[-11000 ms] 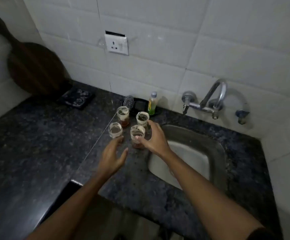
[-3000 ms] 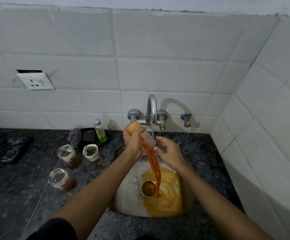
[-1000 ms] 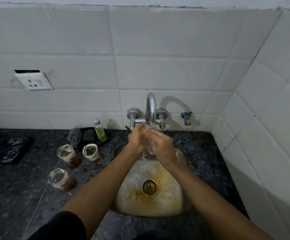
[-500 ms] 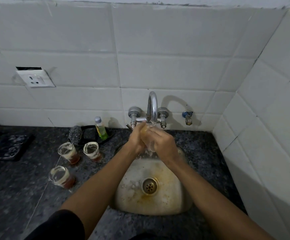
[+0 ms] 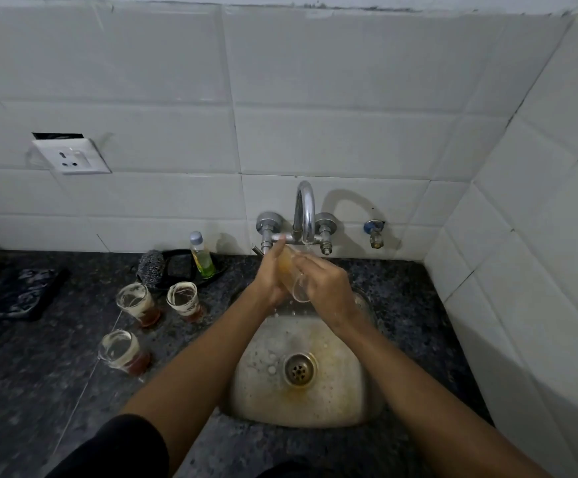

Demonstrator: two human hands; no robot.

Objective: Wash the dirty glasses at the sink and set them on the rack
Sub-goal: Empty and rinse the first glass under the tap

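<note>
Counter [image 5: 39,391]: dark stone, sink [image 5: 366,405] right.
Hands: left hand [image 5: 272,279] and right hand [image 5: 325,288] both grip a glass [image 5: 292,276] under the tap [image 5: 304,212].
Left: three dirty glasses [image 5: 137,303].

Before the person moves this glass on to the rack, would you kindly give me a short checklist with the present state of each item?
1. Glass held firmly: ok, the left hand and right hand both wrap around it.
2. Glass under the tap: ok, it sits just below the spout, above the sink.
3. Glass rinsed clean: not ok, an orange tint shows at its upper end.
4. Water running: cannot tell, the stream is hard to see.
5. Rack ready: cannot tell, no rack is in view.
6. Other glasses waiting: ok, three dirty glasses stand upright on the counter, left of the sink.
</note>
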